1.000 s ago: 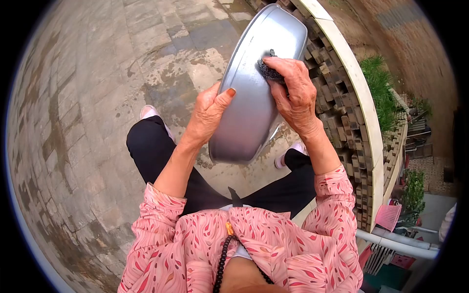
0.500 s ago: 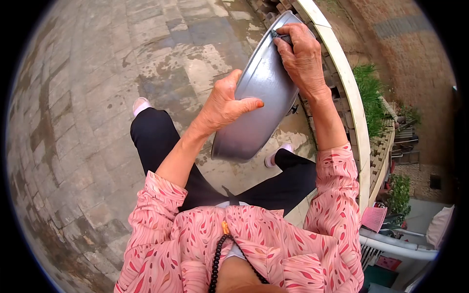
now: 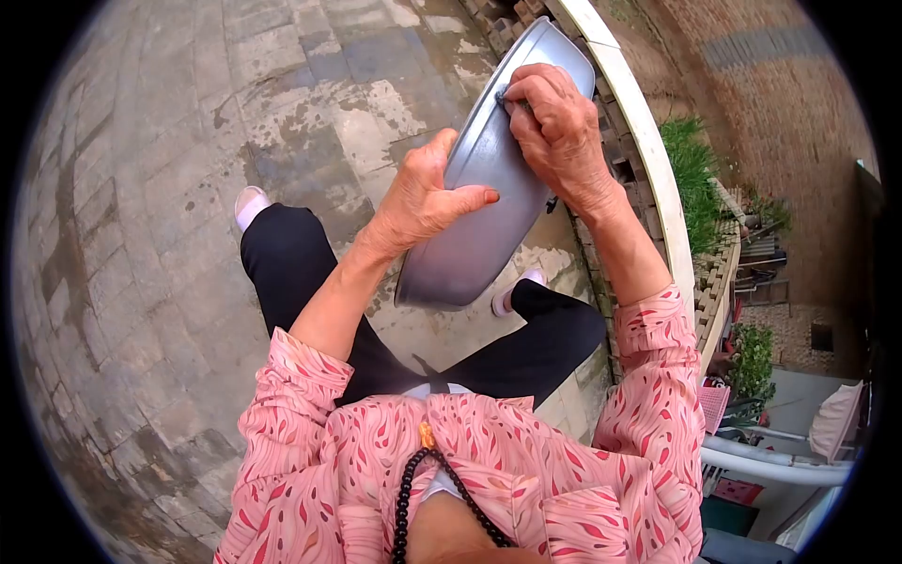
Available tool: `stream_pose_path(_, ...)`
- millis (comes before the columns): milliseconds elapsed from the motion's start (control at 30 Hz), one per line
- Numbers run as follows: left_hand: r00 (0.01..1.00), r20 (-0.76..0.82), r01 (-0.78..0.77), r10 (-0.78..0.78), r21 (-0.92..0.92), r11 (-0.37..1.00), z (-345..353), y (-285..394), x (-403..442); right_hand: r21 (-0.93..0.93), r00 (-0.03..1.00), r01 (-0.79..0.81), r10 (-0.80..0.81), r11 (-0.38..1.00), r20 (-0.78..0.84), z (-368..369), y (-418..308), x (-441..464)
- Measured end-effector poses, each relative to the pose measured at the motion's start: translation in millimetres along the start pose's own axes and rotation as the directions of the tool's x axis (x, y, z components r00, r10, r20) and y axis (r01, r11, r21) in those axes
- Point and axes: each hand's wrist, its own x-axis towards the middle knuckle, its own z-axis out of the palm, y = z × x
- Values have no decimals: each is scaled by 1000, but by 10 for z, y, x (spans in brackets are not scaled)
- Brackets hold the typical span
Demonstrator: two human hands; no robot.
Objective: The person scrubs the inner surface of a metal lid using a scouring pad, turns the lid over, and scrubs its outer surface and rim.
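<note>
A silvery metal basin (image 3: 470,221) is tilted up on its side above my knees. My left hand (image 3: 425,195) grips its left rim, with the thumb on the outer wall and the other fingers hidden behind the rim. Against the upper outer wall, near the rim, my right hand (image 3: 561,136) is closed on a dark scouring pad (image 3: 502,95). Only a small edge of the pad shows past the fingertips.
Stone paving (image 3: 169,207) lies under my feet. Along the right runs a low brick wall with a pale curved coping (image 3: 642,122). Beyond it are green plants (image 3: 689,183), a pink basket (image 3: 713,407) and a white pipe (image 3: 780,465).
The basin has turned, and my left thumb lies further across its wall. My right hand moved up toward the rim with the pad, then slightly down and left.
</note>
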Motion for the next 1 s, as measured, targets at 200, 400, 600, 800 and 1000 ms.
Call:
stream_pose_path(200,998,-21,-62,64,54,997,-1,-54,3,-16,999,50,-50,999,20,51,-136,-31)
stream_pose_path(400,999,-8,-30,31,82,996,-5,-35,5,-49,999,-36,34,998,-32,30,63,37)
stream_pose_path(600,999,-30,16,-15,16,1000,-83,-95,7,56,997,80,-80,995,-6,162,-250,-91)
stream_pose_path(800,998,-30,-57,60,109,992,-114,-141,-1,109,994,106,-110,988,27,197,-381,-191)
stream_pose_path(1000,1000,-10,24,-23,94,995,-108,-100,-28,-53,993,-19,12,998,-121,59,107,-99)
